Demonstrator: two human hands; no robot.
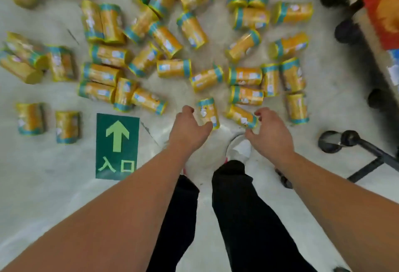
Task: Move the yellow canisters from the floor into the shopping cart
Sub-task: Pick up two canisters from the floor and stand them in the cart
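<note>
Several yellow canisters with teal bands lie scattered on the pale floor across the upper half of the head view. My left hand (190,125) is spread open right beside the nearest canister (207,112), its thumb under the canister's lower end and its fingers at the canister's left side. My right hand (269,131) hovers open with curved fingers at the near end of another canister (241,116) lying at an angle. Neither hand holds anything. Only a black wheel and frame (354,142) of the cart show at the right edge.
A green floor sign (117,146) with an arrow lies left of my legs. My white shoe (240,149) stands just below the two near canisters. A shelf base with red packaging (380,6) and dark wheels runs down the top right.
</note>
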